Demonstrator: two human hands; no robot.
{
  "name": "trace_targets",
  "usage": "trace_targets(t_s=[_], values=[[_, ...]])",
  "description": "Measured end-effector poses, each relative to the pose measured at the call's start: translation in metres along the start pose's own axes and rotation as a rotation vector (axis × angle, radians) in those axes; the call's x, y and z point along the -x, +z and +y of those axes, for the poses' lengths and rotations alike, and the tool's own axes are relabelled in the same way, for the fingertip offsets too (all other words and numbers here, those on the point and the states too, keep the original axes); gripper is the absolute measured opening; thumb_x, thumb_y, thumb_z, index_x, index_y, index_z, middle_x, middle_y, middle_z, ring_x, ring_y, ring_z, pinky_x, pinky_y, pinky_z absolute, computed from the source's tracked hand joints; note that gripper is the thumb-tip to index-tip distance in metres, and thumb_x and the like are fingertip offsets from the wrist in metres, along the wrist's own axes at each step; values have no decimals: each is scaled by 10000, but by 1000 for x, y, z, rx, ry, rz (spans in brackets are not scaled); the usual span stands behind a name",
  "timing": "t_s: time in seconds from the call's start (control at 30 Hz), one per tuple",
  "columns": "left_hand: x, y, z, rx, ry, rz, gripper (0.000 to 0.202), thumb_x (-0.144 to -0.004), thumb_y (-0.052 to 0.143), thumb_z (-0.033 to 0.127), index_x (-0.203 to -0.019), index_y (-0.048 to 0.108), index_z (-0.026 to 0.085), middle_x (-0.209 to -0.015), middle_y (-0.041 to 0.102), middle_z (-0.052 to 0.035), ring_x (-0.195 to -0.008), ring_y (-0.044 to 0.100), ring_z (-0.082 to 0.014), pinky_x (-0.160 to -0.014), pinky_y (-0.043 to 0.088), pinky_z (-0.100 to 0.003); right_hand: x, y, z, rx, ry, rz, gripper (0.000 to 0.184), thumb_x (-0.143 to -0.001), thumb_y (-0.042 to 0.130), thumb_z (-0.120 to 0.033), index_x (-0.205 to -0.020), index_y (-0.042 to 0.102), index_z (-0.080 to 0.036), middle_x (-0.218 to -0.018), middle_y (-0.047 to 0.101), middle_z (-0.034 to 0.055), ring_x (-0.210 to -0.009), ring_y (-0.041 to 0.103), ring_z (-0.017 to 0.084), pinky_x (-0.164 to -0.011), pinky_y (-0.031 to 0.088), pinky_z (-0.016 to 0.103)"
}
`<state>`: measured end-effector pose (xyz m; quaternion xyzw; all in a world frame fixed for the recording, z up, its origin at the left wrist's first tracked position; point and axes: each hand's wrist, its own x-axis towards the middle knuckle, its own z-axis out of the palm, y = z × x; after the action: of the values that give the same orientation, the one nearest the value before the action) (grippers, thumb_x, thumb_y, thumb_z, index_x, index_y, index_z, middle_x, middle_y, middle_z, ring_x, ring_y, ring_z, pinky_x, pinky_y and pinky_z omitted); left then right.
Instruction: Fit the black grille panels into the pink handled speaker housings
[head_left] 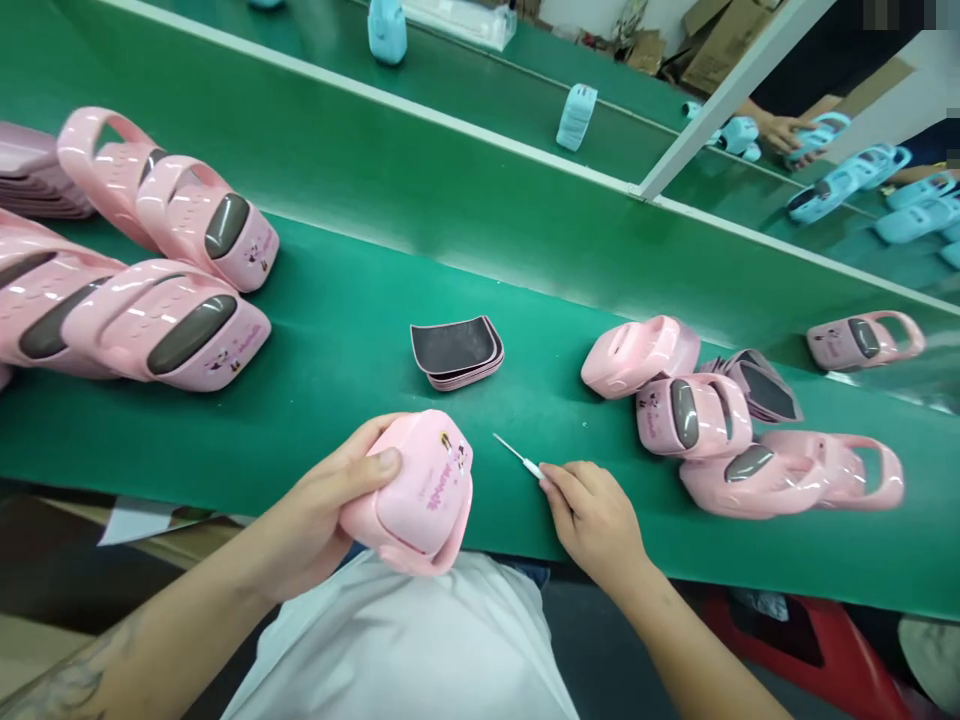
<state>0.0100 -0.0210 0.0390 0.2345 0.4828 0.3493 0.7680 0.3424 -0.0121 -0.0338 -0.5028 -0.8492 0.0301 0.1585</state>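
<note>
While above the green belt's near edge [750, 583], left hand [315, 500] clasping glossy pink case [420, 495], right hand [592, 525] pinching white-handled pick [516, 455], open belt beyond.

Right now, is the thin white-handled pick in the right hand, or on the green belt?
Held: the pick, white handle entering the right hand.

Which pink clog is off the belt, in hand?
The pink clog gripped in the left hand. It alone is held; the other pink clogs lie on the green conveyor belt.
</note>
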Motion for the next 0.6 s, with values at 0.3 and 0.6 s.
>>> trace_targets(t_s=[0.3, 0.6], values=[[-2, 12, 5, 36, 6, -89, 905, -847, 782, 601, -1608, 458, 234, -1529, 624, -162, -1270, 664, -370, -896, 583, -363, -82, 0, -12, -32, 147, 129, 356, -1089, 506, -335, -1269, 731, -126, -1074, 752, 169, -907, 725, 272, -767, 564, 379], [-6, 17, -3, -128, 67, -58, 1245, -801, 841, 679, -1736, 145, 243, -1758, 330, -185, -1572, 392, -455, -1218, 454, -549, -65, -47, -82, -842, 337, -433, 998, -879, 811, -612, -1694, 283, -380, -1741, 389, 72, -1574, 438, 326, -1263, 436, 561]])
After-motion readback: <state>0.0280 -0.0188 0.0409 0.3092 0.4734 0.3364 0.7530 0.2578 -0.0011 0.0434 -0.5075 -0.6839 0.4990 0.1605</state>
